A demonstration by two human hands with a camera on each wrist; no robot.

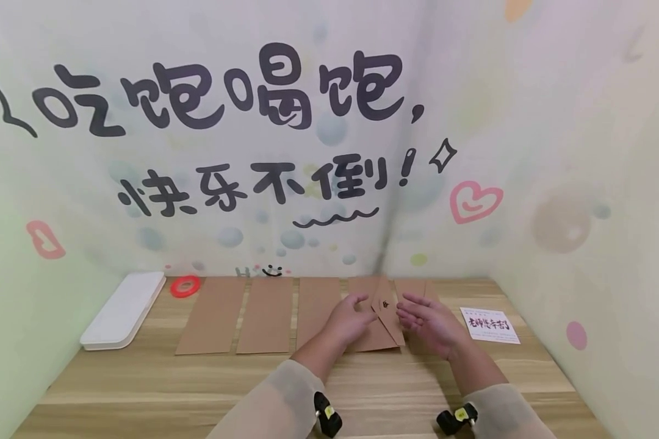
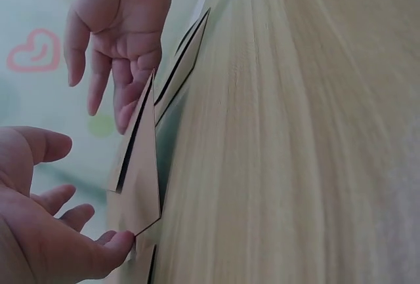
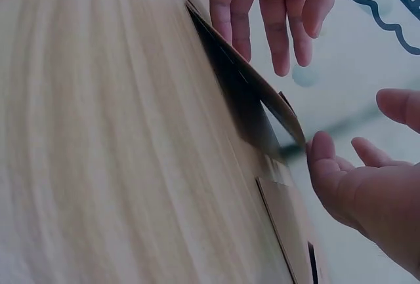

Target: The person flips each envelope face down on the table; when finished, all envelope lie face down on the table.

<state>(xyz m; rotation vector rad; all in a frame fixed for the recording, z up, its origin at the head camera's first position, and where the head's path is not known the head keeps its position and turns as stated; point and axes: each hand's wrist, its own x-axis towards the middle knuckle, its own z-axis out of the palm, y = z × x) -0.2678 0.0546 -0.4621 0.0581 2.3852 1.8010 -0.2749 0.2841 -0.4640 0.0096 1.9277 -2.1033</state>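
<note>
One wood-grained table (image 1: 198,390) spreads before you, bearing five brown paper envelopes (image 1: 266,317) in a row; the fourth envelope from the left (image 1: 374,336) lies between your hands, partly raised off the wood. Your left hand (image 1: 347,322) is open, fingers loosely spread, one digit touching that envelope's corner, while your right hand (image 1: 431,323), also open with fingers loosely extended, touches its lifted edge.
</note>
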